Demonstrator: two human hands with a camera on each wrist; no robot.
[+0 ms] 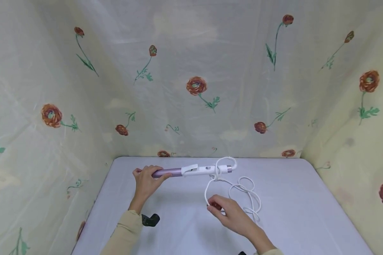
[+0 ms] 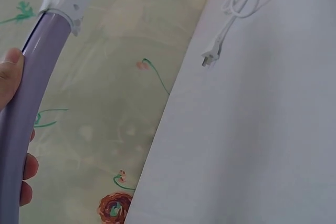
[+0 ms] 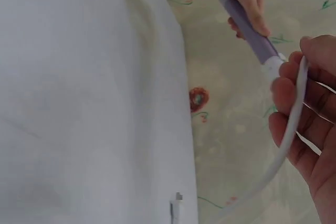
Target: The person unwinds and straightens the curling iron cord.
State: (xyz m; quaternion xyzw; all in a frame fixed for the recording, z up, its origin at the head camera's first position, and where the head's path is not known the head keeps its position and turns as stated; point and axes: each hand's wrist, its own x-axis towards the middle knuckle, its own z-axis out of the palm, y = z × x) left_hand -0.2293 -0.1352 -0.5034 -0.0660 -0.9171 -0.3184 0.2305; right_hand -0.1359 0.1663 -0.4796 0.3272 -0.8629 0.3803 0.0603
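Note:
A curling iron [image 1: 198, 170] with a lilac barrel and a white handle is held level above the table. My left hand [image 1: 148, 181] grips it by the barrel, thumb along the near side; the left wrist view shows fingers behind the barrel [image 2: 39, 72]. The white cord [image 1: 206, 193] leaves the handle's right end and loops around the handle. Below the handle, my right hand [image 1: 231, 214] pinches a stretch of that cord [image 3: 294, 114] between thumb and fingers. More cord lies in loose loops on the table, and its two-pin plug [image 2: 211, 55] shows in the left wrist view.
The table [image 1: 300, 205] has a pale smooth cover. Cream cloth with red flowers [image 1: 196, 86] hangs behind it and at both sides. A black curved piece [image 1: 150, 220] sits by my left wrist.

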